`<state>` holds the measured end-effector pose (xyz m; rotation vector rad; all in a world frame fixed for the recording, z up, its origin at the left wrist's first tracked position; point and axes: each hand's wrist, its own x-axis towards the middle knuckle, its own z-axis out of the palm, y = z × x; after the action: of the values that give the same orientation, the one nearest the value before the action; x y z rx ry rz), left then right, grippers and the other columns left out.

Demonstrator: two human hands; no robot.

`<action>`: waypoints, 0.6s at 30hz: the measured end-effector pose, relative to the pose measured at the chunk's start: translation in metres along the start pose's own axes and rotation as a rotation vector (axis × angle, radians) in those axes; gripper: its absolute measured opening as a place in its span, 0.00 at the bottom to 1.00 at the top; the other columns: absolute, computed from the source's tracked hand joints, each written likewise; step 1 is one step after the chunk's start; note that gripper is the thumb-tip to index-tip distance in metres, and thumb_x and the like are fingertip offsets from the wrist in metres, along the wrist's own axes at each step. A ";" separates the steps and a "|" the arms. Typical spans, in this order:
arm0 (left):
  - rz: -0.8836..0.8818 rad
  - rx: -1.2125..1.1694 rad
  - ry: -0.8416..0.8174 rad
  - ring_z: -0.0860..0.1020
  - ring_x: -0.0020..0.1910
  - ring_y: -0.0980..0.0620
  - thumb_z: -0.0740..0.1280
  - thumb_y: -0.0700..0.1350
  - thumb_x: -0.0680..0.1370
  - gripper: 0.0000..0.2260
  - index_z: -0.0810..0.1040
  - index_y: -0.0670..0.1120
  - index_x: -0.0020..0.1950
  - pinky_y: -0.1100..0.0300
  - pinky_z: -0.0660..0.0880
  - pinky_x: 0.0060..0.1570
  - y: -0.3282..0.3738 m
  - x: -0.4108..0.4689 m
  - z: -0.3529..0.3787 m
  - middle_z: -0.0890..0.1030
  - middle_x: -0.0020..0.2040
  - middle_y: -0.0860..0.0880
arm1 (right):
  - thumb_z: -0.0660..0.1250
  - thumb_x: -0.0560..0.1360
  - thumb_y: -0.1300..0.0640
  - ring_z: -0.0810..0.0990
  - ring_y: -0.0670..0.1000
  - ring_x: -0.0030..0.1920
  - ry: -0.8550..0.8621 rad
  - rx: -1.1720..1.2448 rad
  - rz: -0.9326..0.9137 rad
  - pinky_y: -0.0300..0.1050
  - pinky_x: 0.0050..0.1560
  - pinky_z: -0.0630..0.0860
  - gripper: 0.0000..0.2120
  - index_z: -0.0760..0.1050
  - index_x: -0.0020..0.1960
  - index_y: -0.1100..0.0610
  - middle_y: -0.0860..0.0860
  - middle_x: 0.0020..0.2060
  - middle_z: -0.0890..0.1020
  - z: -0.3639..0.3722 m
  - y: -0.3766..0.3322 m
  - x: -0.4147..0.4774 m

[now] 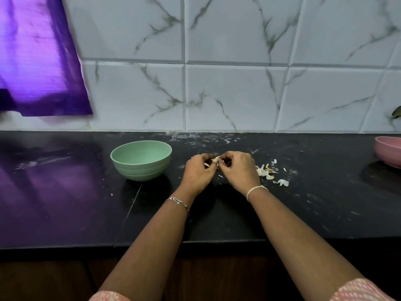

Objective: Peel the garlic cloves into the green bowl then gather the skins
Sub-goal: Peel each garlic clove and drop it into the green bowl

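Clove (pixel 215 160), one, pinched: left hand (pixel 198 170), right hand (pixel 238 170); green bowl (pixel 141 168), one.

A pink bowl (pixel 389 154) sits at the right edge of the black desk (pixel 65 203), while a purple curtain (pixel 39 61) hangs before the marbled wall tiles (pixel 234 94) above its far left corner.

Kitchen worktop (pixel 65 213), seen from my remote station: I can read no text, label, brand, number or sign anywhere. The green bowl (pixel 141 168) toward the back edge and the pink bowl (pixel 388 153) at the right edge are both unmarked.
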<state>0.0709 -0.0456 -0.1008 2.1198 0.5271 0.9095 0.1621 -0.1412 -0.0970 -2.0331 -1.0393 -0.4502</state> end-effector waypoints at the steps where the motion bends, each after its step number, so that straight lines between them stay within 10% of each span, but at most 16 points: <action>1: -0.003 -0.012 0.017 0.79 0.44 0.56 0.66 0.41 0.77 0.11 0.81 0.44 0.59 0.69 0.72 0.45 -0.001 0.000 0.000 0.82 0.47 0.51 | 0.69 0.73 0.54 0.83 0.53 0.43 -0.001 -0.018 -0.009 0.45 0.47 0.76 0.07 0.84 0.48 0.54 0.52 0.41 0.85 0.000 0.000 0.000; 18: -0.028 -0.110 0.086 0.82 0.45 0.44 0.62 0.39 0.79 0.08 0.79 0.50 0.48 0.44 0.79 0.49 -0.009 0.009 0.004 0.83 0.46 0.45 | 0.72 0.70 0.58 0.81 0.47 0.35 -0.026 0.278 0.140 0.42 0.41 0.78 0.01 0.83 0.41 0.54 0.48 0.33 0.83 0.005 -0.002 0.000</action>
<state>0.0788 -0.0364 -0.1056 1.9765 0.5366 0.9949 0.1602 -0.1364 -0.0986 -1.8510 -0.9124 -0.1943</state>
